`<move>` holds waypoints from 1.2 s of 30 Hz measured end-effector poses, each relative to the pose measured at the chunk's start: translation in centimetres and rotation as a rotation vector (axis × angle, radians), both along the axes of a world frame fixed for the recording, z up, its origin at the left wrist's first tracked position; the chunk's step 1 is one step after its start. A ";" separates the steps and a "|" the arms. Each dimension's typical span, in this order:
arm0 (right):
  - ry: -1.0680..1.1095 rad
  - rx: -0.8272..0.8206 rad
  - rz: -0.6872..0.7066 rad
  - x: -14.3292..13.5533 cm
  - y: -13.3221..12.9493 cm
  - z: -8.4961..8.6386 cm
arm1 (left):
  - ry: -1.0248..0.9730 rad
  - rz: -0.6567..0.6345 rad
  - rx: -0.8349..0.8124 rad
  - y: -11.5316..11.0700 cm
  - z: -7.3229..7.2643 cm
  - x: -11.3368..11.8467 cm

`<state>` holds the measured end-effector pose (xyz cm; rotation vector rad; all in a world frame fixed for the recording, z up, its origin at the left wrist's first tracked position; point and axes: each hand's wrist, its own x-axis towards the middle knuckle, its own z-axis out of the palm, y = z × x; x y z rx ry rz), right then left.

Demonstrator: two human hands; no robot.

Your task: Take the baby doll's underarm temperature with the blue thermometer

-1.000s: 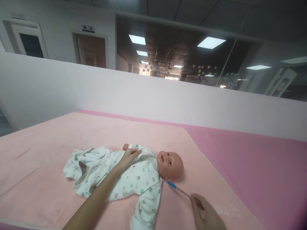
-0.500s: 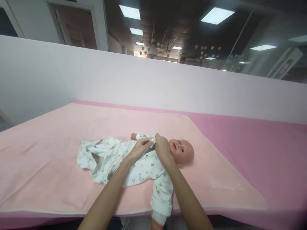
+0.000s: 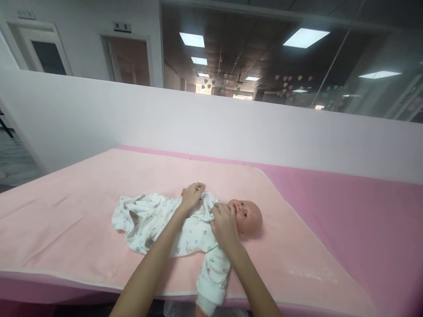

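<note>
A baby doll [image 3: 251,218] lies on its back, head to the right, in a white printed baby romper [image 3: 194,235]. The fingers of my left hand [image 3: 193,197] curl over the sleeve of the doll's far arm, and most of that arm is hidden beneath them. Close to the doll's chin, my right hand [image 3: 226,222] grips the romper's cloth at the upper chest. The near sleeve [image 3: 213,277] points toward me over the table's front edge. Loose, rumpled leg cloth spreads to the left.
Under the doll is a pale pink blanket [image 3: 82,189] on a darker pink padded surface [image 3: 346,207]. A low white wall [image 3: 214,127] runs along the back, with a window [image 3: 257,53] above it. Doors stand at the back left.
My hands have moved apart: the left went outward to the doll's far sleeve, the right came nearer to me along the chest. The view has tilted up a little.
</note>
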<state>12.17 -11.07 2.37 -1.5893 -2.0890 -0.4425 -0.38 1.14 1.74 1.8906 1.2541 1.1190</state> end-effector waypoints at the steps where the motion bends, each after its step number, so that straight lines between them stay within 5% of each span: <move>1: -0.002 0.002 0.046 0.3 -0.3 -0.1 | 0.139 0.009 0.077 0.1 0.0 0.4; 5: -0.047 -0.020 0.198 2.3 -1.7 0.3 | 0.596 -0.032 0.097 0.1 -0.6 1.7; 10: 0.178 -0.003 0.296 6.9 -1.7 1.5 | 0.792 0.085 0.060 0.0 -1.5 1.7; 17: 0.651 -0.068 0.168 11.9 2.7 1.5 | 0.705 0.073 0.121 0.3 -2.3 1.0; 25: 1.391 -0.454 0.340 15.2 5.0 -1.0 | 0.635 0.059 0.014 -0.3 -1.1 1.1; 31: 1.570 -0.520 0.335 15.4 5.3 -2.0 | 0.631 0.070 0.069 -0.3 -1.2 1.3; 36: 1.599 -0.346 0.222 16.0 5.5 -2.2 | 0.688 0.018 0.080 -0.1 -1.6 0.9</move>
